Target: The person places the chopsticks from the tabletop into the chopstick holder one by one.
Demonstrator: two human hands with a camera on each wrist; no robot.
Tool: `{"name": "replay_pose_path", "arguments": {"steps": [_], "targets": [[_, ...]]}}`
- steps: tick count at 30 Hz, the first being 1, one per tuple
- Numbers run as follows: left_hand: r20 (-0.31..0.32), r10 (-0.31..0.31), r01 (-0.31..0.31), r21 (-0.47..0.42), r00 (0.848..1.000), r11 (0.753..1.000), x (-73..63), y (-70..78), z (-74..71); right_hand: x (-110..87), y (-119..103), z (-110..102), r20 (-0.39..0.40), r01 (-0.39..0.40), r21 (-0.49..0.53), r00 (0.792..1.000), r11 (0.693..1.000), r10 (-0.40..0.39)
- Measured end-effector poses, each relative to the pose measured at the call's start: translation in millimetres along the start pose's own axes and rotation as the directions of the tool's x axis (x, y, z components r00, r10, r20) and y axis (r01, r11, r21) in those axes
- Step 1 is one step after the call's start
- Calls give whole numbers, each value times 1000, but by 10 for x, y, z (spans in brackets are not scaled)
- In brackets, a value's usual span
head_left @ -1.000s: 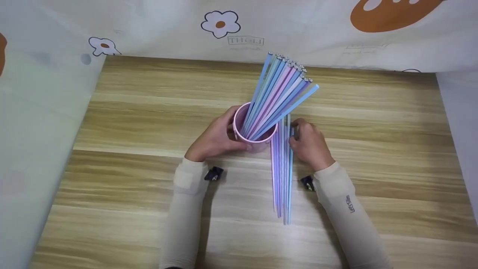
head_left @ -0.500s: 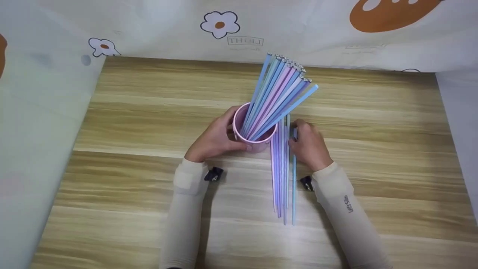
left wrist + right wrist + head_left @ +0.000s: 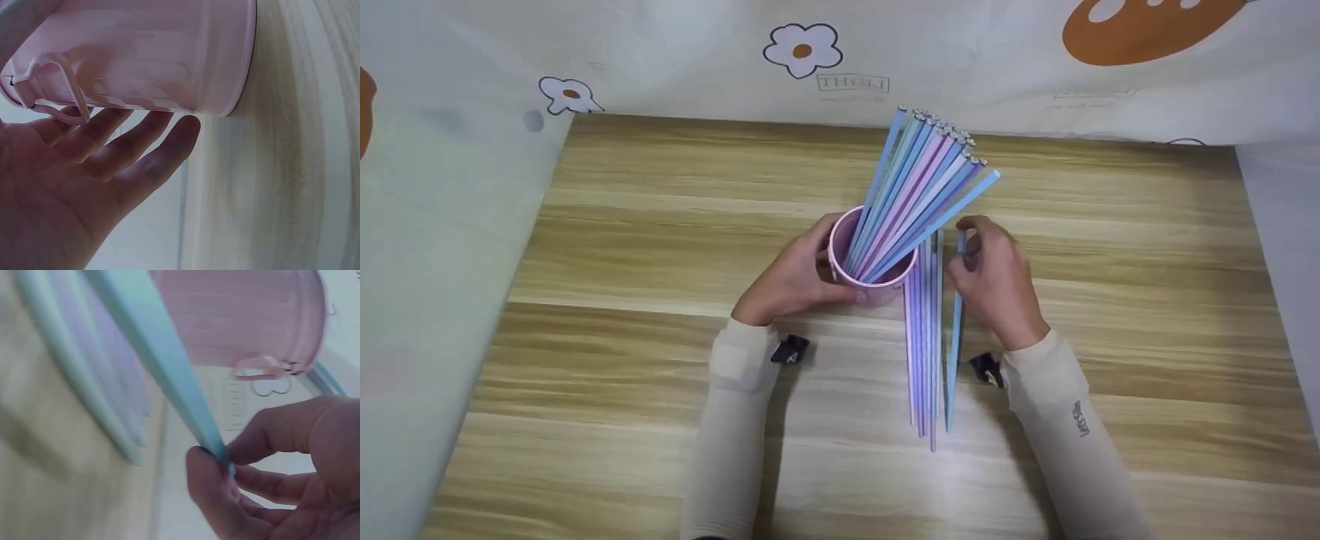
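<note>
At far left, the backdrop (image 3: pixel 435 225) carries printed flowers. My left hand (image 3: pixel 789 279) grips the pink bucket (image 3: pixel 883 295), thumb at its near side, fingers around the far side. Boxed lettering (image 3: pixel 853 82) on the backdrop behind is too faint to read reliably. The bucket stands upright on the worktop (image 3: pixel 645 247), its wire handle (image 3: pixel 64 90) hanging against the wall. Pastel sticks with mostly silvery tips (image 3: pixel 919 180) stand inside it, leaning right. Just beside the bucket, loose sticks (image 3: pixel 919 360) lie roughly parallel on the worktop. Next, one blue-green stick (image 3: pixel 956 337) slants toward me, its far end pinched between thumb and fingers of my right hand (image 3: pixel 997 279). The right sleeve (image 3: pixel 1076 465) bears small black lettering; it starts "Lets", remainder unclear.
</note>
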State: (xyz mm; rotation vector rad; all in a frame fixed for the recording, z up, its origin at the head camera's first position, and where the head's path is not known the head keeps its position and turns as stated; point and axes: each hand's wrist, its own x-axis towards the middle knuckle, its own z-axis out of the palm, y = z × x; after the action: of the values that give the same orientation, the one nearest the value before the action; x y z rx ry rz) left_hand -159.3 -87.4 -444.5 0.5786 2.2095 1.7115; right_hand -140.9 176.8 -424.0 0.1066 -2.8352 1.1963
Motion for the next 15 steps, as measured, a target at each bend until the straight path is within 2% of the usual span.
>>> {"name": "replay_pose_path", "arguments": {"steps": [3,7,13,15], "targets": [[4,-5,5,12,1000,1000,-33,147,-3,-23,-58,-60,-107,72,24,992,997,-69],[9,-8,8,20,1000,1000,-79,330,0,-55,-119,-123,-216,155,43,966,987,-143],[9,-8,8,25,1000,1000,-71,344,37,-86,-146,-221,-296,176,77,944,981,-146],[7,-4,4,26,1000,1000,-47,271,49,-97,-152,-260,-321,176,91,937,980,-138]]}}
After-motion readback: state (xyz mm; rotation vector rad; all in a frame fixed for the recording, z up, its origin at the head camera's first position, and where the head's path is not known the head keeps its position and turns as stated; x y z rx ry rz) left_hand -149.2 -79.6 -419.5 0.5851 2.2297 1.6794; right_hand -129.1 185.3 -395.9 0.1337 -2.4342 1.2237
